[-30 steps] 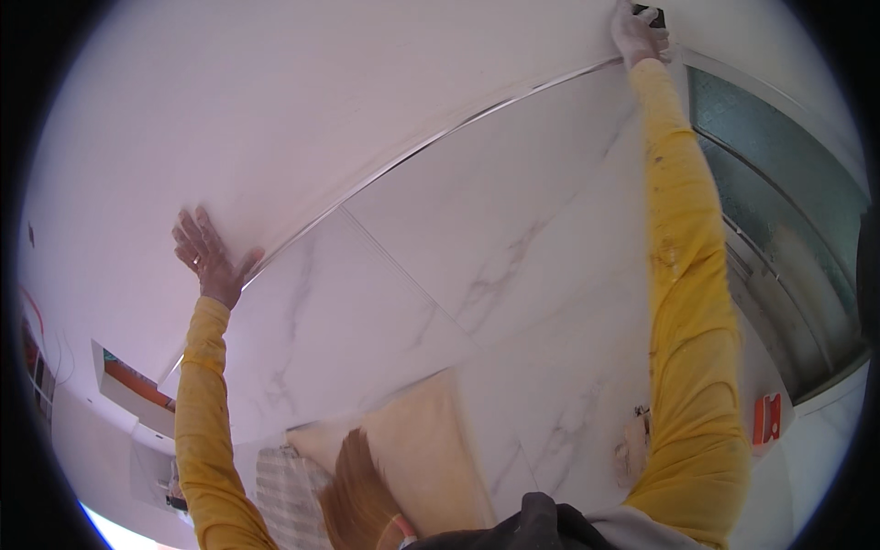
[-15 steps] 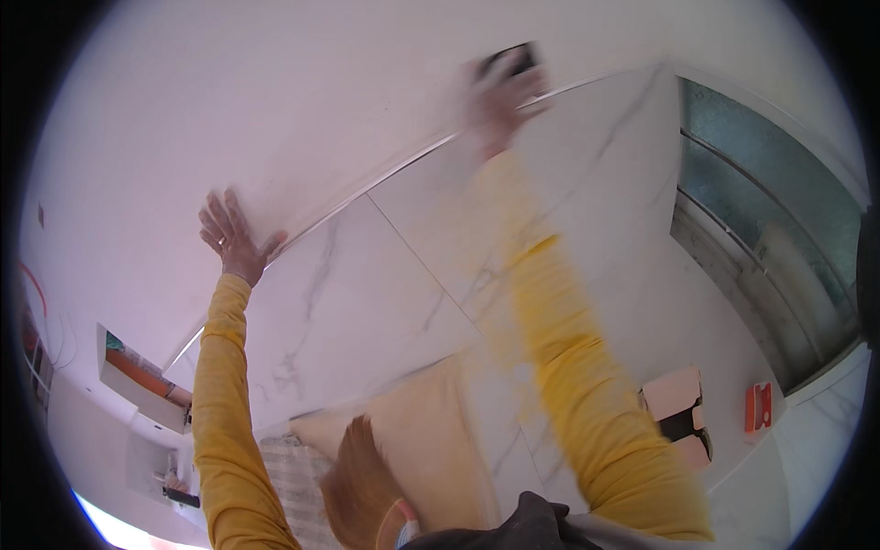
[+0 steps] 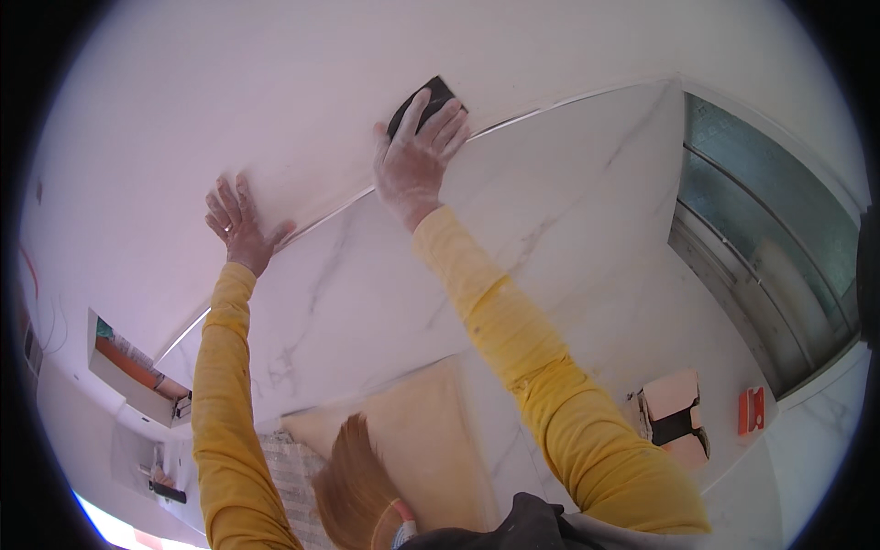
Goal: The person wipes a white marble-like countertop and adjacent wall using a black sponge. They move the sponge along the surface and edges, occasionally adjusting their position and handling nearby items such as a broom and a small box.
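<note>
My right hand (image 3: 412, 165) grips a flat black block (image 3: 437, 90) against the white upper wall (image 3: 275, 92), just above a thin pale trim (image 3: 504, 124). White dust coats the fingers. Lower and to the left, my left hand (image 3: 241, 225) lies against the same wall with fingers spread and empty, its thumb beside the trim. Below the trim are large white marble-patterned tiles (image 3: 339, 284). Both forearms, in yellow sleeves, reach up across them.
Low centre: a straw broom (image 3: 353, 467) and beige sheet (image 3: 426, 412). Right: a frosted window (image 3: 752, 183), an orange object (image 3: 752, 411) and a pink-and-black object (image 3: 669, 394). Left: a framed opening (image 3: 133, 357) and loose wires (image 3: 34, 275).
My right hand has slid with the black block from the upper right leftward and down along the wall, toward my left hand, which stays spread in nearly the same place.
</note>
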Tool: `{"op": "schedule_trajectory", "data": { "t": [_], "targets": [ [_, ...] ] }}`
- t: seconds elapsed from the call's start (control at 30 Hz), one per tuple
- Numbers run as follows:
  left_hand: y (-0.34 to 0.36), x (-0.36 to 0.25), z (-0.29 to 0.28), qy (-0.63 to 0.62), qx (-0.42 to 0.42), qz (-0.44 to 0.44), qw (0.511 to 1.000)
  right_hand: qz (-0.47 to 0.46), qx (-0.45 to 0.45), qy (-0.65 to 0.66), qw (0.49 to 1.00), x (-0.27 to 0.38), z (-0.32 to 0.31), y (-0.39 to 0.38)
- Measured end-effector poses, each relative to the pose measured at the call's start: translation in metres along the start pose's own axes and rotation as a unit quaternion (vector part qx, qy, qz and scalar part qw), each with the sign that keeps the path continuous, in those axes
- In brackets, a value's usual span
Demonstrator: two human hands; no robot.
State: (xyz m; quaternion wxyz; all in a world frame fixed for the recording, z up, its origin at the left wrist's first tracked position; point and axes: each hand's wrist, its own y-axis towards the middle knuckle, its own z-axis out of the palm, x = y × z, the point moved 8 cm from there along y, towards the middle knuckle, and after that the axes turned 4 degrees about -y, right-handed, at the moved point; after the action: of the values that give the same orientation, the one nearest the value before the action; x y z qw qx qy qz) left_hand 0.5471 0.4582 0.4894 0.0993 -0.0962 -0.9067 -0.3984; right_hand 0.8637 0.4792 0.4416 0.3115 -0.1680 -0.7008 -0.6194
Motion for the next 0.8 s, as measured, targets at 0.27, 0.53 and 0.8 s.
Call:
{"op": "schedule_trajectory", "data": {
  "t": [0.27,0.53,0.8],
  "targets": [
    [-0.010,0.000,-0.001,-0.005,-0.033,0.036,0.999,0.119,-0.010,-0.031,0.992,-0.267,-0.037,0.251],
    [-0.002,-0.004,0.002,-0.007,-0.084,0.062,0.994,0.042,-0.039,0.025,0.998,-0.012,0.025,0.020],
    [-0.054,0.082,0.011,0.058,-0.074,0.142,0.985,0.080,0.056,0.059,0.993,-0.039,0.015,0.041]
  ]
}}
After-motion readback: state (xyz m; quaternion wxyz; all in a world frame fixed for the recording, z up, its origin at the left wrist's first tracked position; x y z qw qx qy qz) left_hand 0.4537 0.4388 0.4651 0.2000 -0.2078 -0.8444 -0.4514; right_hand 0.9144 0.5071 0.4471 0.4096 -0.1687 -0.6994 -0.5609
